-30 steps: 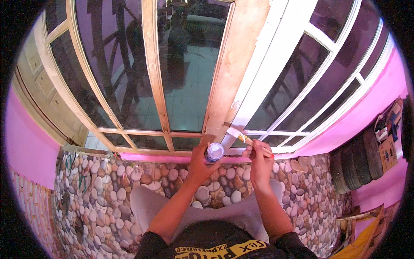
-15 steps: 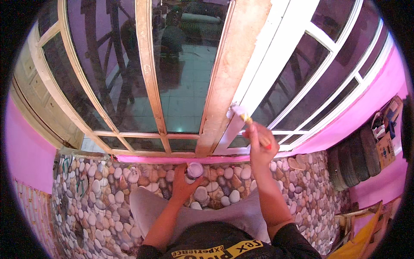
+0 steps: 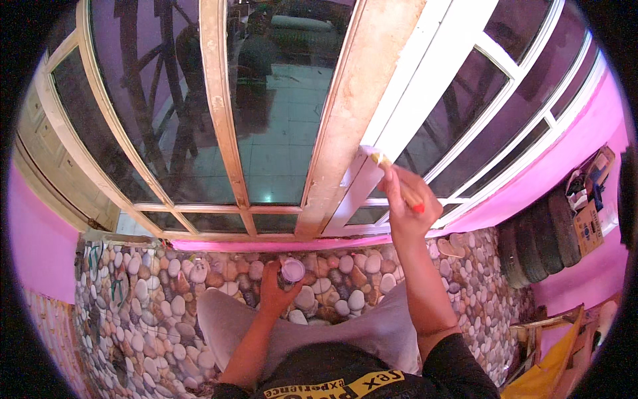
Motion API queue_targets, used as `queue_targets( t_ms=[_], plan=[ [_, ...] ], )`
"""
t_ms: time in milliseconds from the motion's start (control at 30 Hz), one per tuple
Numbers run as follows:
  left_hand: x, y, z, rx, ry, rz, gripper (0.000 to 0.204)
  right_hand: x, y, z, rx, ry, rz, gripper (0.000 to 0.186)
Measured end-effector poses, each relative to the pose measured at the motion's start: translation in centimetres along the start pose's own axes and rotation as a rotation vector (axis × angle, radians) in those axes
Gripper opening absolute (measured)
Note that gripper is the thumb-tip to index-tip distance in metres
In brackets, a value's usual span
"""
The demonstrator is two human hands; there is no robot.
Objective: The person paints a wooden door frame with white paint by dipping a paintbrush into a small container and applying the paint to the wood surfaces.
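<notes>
My right hand (image 3: 413,203) is closed round the wooden handle of a paintbrush (image 3: 381,160) with a red tip. Its bristles press on the window frame, where the white-painted post (image 3: 420,76) meets the bare brown post (image 3: 352,110). White paint covers the right-hand post, thinner and more lilac near its bottom. Low over the floor, my left hand (image 3: 274,290) is wrapped round a small open can of pale paint (image 3: 292,269). Part of the can's side is hidden by my fingers.
Glass panes (image 3: 282,133) fill the frame above a pink ledge. A pebble-patterned floor (image 3: 159,319) lies below. Stacked tires (image 3: 541,239) and a cardboard box (image 3: 588,227) stand at right, beside a pink wall. Sandals (image 3: 450,246) and a yellow cloth (image 3: 545,362) are also there.
The brush and my right hand have shifted slightly up along the post, and the hand has turned. My left hand with the paint can sits a little farther left in view.
</notes>
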State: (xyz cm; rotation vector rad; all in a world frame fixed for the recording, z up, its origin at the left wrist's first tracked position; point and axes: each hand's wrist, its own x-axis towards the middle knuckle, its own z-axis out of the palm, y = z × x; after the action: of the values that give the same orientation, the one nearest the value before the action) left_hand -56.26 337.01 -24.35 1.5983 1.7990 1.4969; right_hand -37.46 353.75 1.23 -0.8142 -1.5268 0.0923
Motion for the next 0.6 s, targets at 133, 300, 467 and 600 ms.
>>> queue_targets(
  t_ms=[133, 300, 467, 600],
  plan=[
    [-0.6, -0.7, 0.5, 0.070, -0.023, 0.035, 0.070, -4.3, 0.1, -1.2, -0.173, -0.181, 0.009, 0.016],
    [-0.8, -1.0, 1.0, 0.015, -0.028, 0.089, 0.073, -4.3, 2.0, -0.1, -0.158, -0.272, -0.045, 0.011],
    [-1.6, -1.7, 1.2, 0.028, -0.007, 0.095, 0.073, 1.8, -0.5, 0.5, -0.086, 0.038, -0.193, 0.012],
    [-1.0, -0.7, 0.7, -0.002, -0.010, 0.099, 0.072, 0.9, -2.0, -1.2, -0.109, 0.025, -0.152, 0.011]
  ],
)
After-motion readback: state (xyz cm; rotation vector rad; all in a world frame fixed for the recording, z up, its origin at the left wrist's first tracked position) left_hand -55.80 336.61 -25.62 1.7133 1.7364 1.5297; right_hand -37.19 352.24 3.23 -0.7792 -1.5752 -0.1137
